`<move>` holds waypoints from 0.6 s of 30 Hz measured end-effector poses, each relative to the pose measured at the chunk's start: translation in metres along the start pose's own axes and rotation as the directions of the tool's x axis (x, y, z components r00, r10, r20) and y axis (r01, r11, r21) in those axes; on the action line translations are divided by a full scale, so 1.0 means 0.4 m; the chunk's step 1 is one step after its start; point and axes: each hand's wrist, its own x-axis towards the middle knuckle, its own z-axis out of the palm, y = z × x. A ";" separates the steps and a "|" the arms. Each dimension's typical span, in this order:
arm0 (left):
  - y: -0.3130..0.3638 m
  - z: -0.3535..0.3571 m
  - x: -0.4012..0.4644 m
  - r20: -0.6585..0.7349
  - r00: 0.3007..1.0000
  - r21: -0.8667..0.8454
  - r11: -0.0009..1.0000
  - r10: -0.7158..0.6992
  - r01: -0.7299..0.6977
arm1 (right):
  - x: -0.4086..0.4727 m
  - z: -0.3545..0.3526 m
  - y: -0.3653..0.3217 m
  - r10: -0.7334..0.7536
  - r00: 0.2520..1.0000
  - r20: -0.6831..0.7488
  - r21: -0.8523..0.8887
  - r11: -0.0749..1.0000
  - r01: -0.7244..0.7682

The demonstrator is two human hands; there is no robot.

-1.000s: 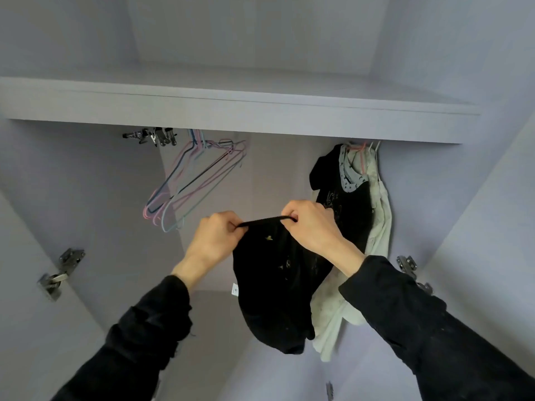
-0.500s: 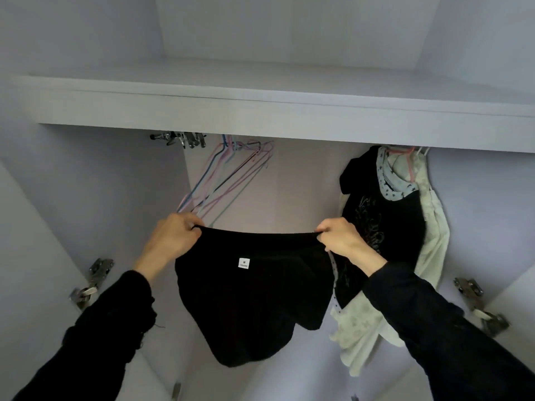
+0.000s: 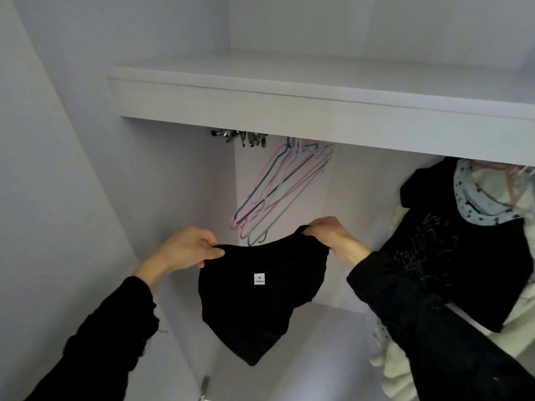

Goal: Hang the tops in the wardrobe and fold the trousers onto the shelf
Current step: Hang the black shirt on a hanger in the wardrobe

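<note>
Left hand (image 3: 185, 250) and right hand (image 3: 330, 235) each pinch the top edge of a black garment (image 3: 257, 302), held spread in the air inside the wardrobe, below the shelf (image 3: 289, 108), white tag facing out. Empty hangers (image 3: 278, 195) hang just behind it; a black top (image 3: 463, 261) hangs at right. Probably finding the neckline. Best: keep the edge taut, free one hand, take one hanger, feed it through the neck.
</note>
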 end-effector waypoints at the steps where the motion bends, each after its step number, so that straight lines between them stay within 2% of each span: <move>1: -0.003 -0.005 0.002 -0.069 0.998 -0.017 1.000 0.007 -0.009 | 0.002 0.009 -0.016 -0.010 0.999 0.049 -0.071 0.997 0.014; 2: 0.000 -0.011 0.003 -0.126 0.992 -0.043 0.999 0.006 -0.012 | 0.007 0.017 -0.028 -0.024 0.996 0.092 -0.109 0.994 0.034; 3: 0.004 -0.017 0.003 -0.166 0.986 -0.071 0.997 0.004 -0.016 | 0.011 0.026 -0.037 -0.036 0.992 0.122 -0.059 0.997 0.044; 6: 0.024 -0.035 0.001 -0.188 0.982 -0.158 0.987 0.007 -0.038 | 0.047 0.061 -0.054 -0.065 0.991 0.119 0.299 0.954 0.027; 8: 0.035 -0.046 0.003 -0.171 0.985 -0.177 0.984 0.002 -0.033 | 0.082 0.083 -0.065 -0.094 0.988 0.119 0.544 0.839 0.014; 10: 0.044 -0.055 0.002 -0.159 0.987 -0.183 0.983 0.000 -0.029 | 0.111 0.096 -0.088 -0.147 0.980 0.132 0.736 0.676 0.002; 12: 0.048 -0.061 0.001 -0.162 0.987 -0.183 0.983 -0.003 -0.027 | 0.127 0.095 -0.114 -0.145 0.977 0.154 0.825 0.563 -0.046; 15: 0.044 -0.072 -0.001 -0.185 0.982 -0.178 0.984 -0.021 -0.012 | 0.138 0.092 -0.139 -0.121 0.978 0.172 0.874 0.477 -0.095; 18: 0.036 -0.082 0.001 -0.190 0.981 -0.175 0.985 -0.030 -0.004 | 0.145 0.085 -0.152 -0.053 0.996 0.072 0.920 0.390 -0.045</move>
